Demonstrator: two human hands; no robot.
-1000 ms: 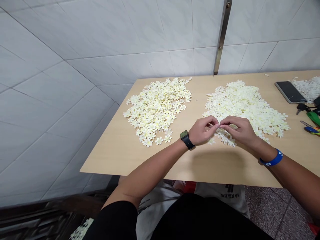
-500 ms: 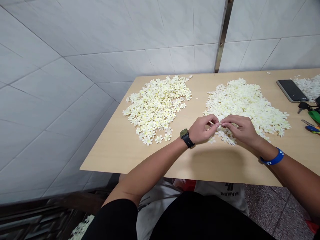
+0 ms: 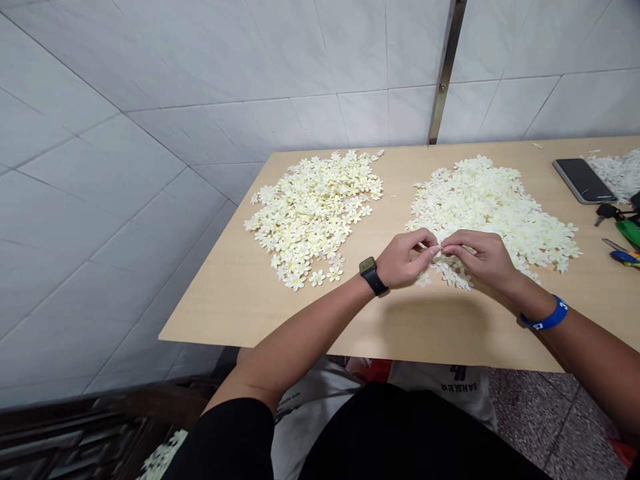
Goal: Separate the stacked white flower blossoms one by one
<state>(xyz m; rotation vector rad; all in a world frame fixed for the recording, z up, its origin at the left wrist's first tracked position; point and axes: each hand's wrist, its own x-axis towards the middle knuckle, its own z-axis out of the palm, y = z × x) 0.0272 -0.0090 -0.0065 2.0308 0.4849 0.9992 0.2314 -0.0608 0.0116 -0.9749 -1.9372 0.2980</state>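
My left hand (image 3: pixel 407 257), with a black watch on its wrist, is closed in a pinch. Opposite it, my right hand (image 3: pixel 481 255) is pinched too, a blue band around its wrist. The fingertips of both meet at a small white piece (image 3: pixel 441 247), mostly hidden by the fingers. They are over the front edge of the right heap of white artificial flowers (image 3: pixel 480 200). To the left lies a second heap of white artificial flowers (image 3: pixel 313 213) with yellowish centres; a few single flowers (image 3: pixel 326 276) lie at its front edge.
A phone (image 3: pixel 585 180) lies on the wooden board (image 3: pixel 225 300) at the right, by a pile of small white bits (image 3: pixel 620 175). Keys (image 3: pixel 607 212) and a blue-and-orange-handled tool (image 3: pixel 625 257) are at the right edge. A tiled wall (image 3: pixel 320 120) runs behind.
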